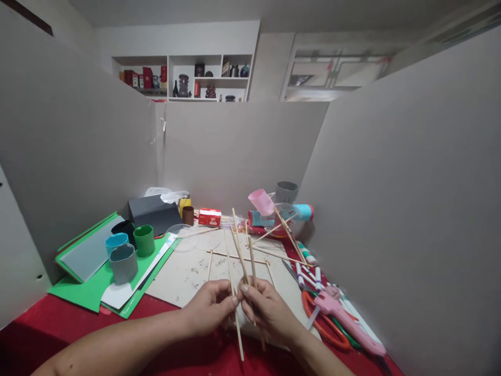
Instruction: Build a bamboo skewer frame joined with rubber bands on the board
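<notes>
My left hand (pixel 209 308) pinches a thin wooden stick (pixel 239 337) between thumb and fingers, its lower end reaching down toward me. Close beside it, my right hand (pixel 270 308) is closed around wooden sticks (pixel 252 257) that point up and away; their exact number is hard to make out. The fingertips of both hands nearly meet. Behind them, a frame of joined sticks (pixel 225 255) rests on a pale board (pixel 188 277). A pink paper cup (pixel 261 202) sits at the upper end of slanting sticks at the back right.
Gray (pixel 124 263), green (pixel 144 240) and blue cups (pixel 116 241) stand on green sheets (pixel 78 290) at left. A pink glue gun (pixel 350 324), orange-handled scissors (pixel 329 334) and markers (pixel 318 279) lie at right. Gray panels (pixel 242 151) enclose the table.
</notes>
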`<action>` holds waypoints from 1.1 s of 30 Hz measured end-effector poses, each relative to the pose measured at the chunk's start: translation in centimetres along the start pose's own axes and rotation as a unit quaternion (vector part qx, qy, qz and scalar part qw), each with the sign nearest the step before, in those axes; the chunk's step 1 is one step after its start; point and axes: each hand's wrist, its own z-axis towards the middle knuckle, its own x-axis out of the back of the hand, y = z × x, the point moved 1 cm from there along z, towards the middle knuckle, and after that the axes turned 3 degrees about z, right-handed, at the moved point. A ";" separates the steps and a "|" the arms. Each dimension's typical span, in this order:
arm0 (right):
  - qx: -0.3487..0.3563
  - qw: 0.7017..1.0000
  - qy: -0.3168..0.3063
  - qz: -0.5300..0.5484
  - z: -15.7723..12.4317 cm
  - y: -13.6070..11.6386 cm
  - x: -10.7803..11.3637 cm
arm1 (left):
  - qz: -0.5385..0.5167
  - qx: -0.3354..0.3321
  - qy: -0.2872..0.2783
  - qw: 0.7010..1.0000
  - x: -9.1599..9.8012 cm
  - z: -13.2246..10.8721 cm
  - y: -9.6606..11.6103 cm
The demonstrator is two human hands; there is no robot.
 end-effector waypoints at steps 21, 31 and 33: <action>-0.040 0.987 0.071 0.136 0.7 -0.2 0.1 | -0.032 0.043 0.099 0.994 1.1 0.8 -0.9; -0.087 0.986 0.064 0.125 0.4 0.8 -0.1 | -0.047 0.046 0.090 0.994 1.4 0.9 -0.8; -0.103 0.986 0.054 0.121 0.3 1.2 -0.1 | -0.102 0.067 0.089 0.989 1.3 0.9 -0.8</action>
